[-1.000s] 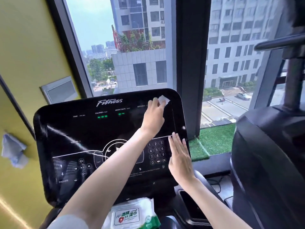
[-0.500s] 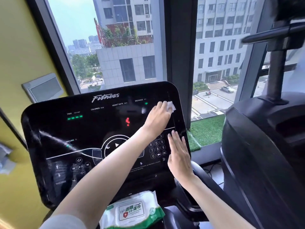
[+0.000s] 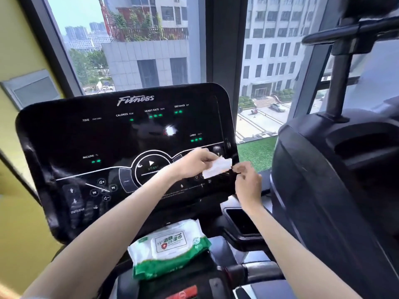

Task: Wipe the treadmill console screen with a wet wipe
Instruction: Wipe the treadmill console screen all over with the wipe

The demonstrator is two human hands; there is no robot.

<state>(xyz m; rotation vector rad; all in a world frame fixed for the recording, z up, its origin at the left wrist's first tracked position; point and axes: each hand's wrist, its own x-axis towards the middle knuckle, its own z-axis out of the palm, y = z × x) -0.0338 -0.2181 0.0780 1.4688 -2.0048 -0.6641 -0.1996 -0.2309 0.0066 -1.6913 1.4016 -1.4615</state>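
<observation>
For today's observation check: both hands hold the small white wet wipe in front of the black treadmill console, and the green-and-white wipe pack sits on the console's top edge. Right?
No: the head view shows the green-and-white wipe pack lying below the black treadmill console, not on its top edge. The left hand and the right hand do both hold the small white wet wipe.

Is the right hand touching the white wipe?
Touching. The head view shows the right hand pinching the wipe at its right end, with the left hand gripping the other end.
</observation>
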